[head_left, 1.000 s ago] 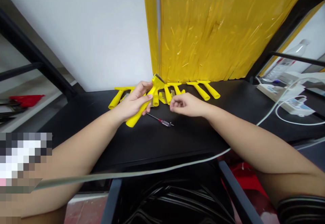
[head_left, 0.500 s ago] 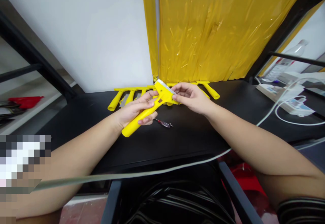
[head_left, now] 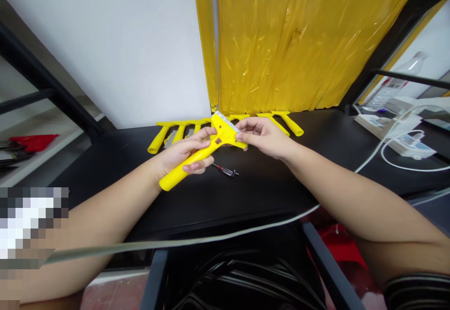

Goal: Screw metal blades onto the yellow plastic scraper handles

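Observation:
A yellow scraper with a metal blade along its head is held above the black table. Its handle slants down to the left and its head points up and right. My left hand is closed around the upper handle, thumb on top. My right hand pinches the right end of the head at the blade's edge; part of that end is hidden by the fingers. Below them a small screwdriver with a clear and red handle lies on the table.
Several yellow scrapers lie in a row along the table's back edge, some behind my hands. A white power strip with cables and a plastic bottle are on the right. A pale cable crosses in front of the table edge.
The scraper and both hands have shifted slightly left, and its handle now lies a little flatter. Both hands keep their grip.

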Demonstrator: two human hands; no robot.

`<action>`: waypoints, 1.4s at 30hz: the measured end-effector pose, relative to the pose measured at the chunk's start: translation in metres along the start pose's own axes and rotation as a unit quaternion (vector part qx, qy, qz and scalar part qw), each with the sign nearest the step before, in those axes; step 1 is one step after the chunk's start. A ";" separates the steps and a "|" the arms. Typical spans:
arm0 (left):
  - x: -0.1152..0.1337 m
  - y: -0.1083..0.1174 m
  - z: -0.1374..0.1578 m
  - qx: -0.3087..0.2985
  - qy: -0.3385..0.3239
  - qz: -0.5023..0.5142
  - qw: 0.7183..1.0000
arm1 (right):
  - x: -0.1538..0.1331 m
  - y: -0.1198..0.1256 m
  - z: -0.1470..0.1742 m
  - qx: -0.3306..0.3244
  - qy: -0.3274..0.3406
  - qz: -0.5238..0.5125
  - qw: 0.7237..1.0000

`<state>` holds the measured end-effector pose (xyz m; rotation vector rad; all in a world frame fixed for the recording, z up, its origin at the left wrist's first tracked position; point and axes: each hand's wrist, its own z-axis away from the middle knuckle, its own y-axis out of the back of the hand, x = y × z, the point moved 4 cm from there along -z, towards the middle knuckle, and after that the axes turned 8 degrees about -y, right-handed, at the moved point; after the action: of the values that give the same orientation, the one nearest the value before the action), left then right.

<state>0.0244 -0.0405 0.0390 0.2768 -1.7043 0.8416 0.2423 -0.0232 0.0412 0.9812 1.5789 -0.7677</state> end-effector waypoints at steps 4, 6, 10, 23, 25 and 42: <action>-0.002 0.001 -0.001 0.010 0.005 -0.001 1.000 | 0.001 -0.001 -0.001 -0.010 -0.016 -0.001 1.000; -0.002 0.002 -0.001 0.016 0.004 -0.001 1.000 | 0.001 -0.001 -0.001 -0.009 -0.018 0.000 1.000; -0.004 0.006 -0.003 -0.005 0.000 0.000 1.000 | 0.003 0.001 -0.001 -0.022 -0.017 0.009 1.000; -0.002 0.010 -0.004 -0.004 -0.001 -0.050 0.999 | 0.006 0.020 -0.002 -0.061 -0.087 0.085 0.991; 0.002 0.015 -0.003 0.004 -0.011 -0.057 0.998 | 0.008 0.026 0.001 -0.106 -0.141 0.153 0.972; 0.003 0.030 -0.015 0.119 -0.074 -0.090 0.986 | 0.026 -0.018 0.011 -0.179 -0.131 0.386 0.895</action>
<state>0.0175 -0.0088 0.0312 0.6603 -1.6850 0.9083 0.2286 -0.0355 0.0135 1.0575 0.9161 -0.0369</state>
